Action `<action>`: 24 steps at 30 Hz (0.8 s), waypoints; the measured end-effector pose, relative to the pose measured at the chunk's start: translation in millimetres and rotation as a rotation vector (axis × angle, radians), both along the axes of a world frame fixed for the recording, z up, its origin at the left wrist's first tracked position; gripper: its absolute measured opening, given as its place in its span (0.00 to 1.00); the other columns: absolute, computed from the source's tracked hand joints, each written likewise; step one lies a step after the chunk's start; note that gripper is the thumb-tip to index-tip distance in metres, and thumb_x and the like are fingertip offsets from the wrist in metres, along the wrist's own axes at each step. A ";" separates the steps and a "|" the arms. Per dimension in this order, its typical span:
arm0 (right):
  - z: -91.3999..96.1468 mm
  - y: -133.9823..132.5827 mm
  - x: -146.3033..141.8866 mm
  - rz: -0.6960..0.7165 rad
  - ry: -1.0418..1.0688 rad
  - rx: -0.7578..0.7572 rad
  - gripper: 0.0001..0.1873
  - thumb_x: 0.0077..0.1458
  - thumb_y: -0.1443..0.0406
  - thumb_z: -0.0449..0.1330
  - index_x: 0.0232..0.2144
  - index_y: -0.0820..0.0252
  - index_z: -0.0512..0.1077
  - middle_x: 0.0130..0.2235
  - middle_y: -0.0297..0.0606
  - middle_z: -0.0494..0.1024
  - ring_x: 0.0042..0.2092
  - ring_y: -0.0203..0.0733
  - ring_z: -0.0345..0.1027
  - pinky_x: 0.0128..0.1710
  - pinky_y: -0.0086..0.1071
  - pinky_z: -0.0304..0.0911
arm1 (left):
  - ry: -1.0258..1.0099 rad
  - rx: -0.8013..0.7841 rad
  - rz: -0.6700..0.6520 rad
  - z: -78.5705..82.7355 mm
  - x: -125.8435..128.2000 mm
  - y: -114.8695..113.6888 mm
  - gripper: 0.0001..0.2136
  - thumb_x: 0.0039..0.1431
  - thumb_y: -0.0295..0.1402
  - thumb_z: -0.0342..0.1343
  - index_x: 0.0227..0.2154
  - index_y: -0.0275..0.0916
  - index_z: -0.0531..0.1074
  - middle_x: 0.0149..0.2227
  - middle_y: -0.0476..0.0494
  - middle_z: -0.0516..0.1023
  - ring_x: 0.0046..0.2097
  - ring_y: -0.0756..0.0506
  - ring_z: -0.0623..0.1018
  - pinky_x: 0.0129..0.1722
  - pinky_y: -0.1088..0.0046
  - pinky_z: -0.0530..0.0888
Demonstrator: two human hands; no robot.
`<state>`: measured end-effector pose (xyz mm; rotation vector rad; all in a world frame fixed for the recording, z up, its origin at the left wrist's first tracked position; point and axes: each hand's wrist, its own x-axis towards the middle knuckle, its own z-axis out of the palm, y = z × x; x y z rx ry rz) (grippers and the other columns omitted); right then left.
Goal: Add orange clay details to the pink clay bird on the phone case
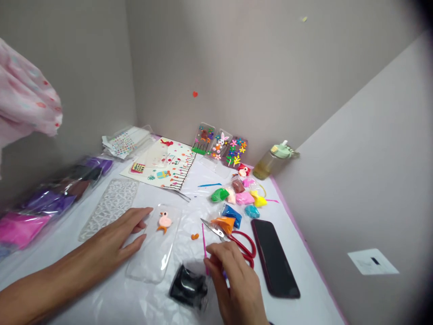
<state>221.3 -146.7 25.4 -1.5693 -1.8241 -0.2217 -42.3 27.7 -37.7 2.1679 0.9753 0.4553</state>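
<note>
Left hand [123, 232]: thumb and fingers apart, tips over the left edge of the clear phone case [149, 257], which lies flat. Right hand [233, 275]: to the right of the case, fingertips at the pink stick tool [204, 237]; whether they are clamped on it cannot be told. A pink-and-orange clay bird [164, 221] is located on the case's far half. Immediately right of the case: orange clay pieces [195, 236] and a black clay packet [187, 286]. Farther right: red-handled scissors [221, 234], then a smartphone [275, 259]. Left of the case: a textured clear sheet [110, 207]. Beyond the case: a spiral-bound pad [181, 155] and three decorated phone cases [220, 143] leaning at the wall; a drink bottle [270, 161] stands beyond and to the right. Surface: creased white covering [135, 304] beneath the case, pink edge strip [301, 234] far right of it. Room: plain grey walls [209, 54] behind; red heart sticker [195, 94] above and beyond the case.
</note>
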 end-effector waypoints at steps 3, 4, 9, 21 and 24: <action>-1.0 -3.3 5.2 0.050 0.025 -0.027 0.08 0.76 0.66 0.52 0.46 0.56 0.71 0.30 0.31 0.81 0.28 0.35 0.79 0.28 0.25 0.69 | -0.027 0.007 0.006 8.6 -3.8 2.0 0.22 0.69 0.47 0.53 0.61 0.45 0.70 0.54 0.39 0.82 0.51 0.38 0.86 0.52 0.66 0.82; -1.0 -3.8 6.9 0.060 0.030 -0.027 0.07 0.76 0.67 0.52 0.45 0.56 0.71 0.29 0.30 0.80 0.27 0.35 0.78 0.28 0.25 0.69 | -0.039 0.026 0.025 13.7 -4.1 1.8 0.20 0.69 0.47 0.54 0.58 0.45 0.71 0.51 0.41 0.83 0.49 0.39 0.86 0.50 0.67 0.83; -4.4 5.3 10.5 -0.013 -0.123 -0.010 0.13 0.72 0.73 0.51 0.48 0.60 0.75 0.35 0.39 0.82 0.32 0.42 0.79 0.30 0.30 0.70 | -0.084 0.157 0.101 43.8 -2.4 -4.3 0.11 0.66 0.46 0.58 0.47 0.50 0.74 0.34 0.51 0.80 0.30 0.45 0.81 0.21 0.79 0.73; -27.1 44.9 -0.7 0.015 -0.389 -0.253 0.09 0.61 0.77 0.62 0.32 0.61 0.76 0.34 0.42 0.82 0.37 0.51 0.74 0.37 0.40 0.71 | -0.309 0.150 -0.015 40.6 30.2 -32.3 0.06 0.74 0.38 0.52 0.50 0.53 0.71 0.42 0.56 0.79 0.42 0.51 0.81 0.45 0.82 0.74; -12.9 34.9 -14.1 0.088 0.257 -0.410 0.04 0.65 0.71 0.64 0.38 0.58 0.76 0.36 0.38 0.83 0.37 0.44 0.76 0.38 0.34 0.69 | -0.346 0.086 -0.159 34.3 34.6 -43.4 0.12 0.73 0.37 0.57 0.55 0.56 0.70 0.47 0.56 0.80 0.45 0.51 0.81 0.48 0.83 0.74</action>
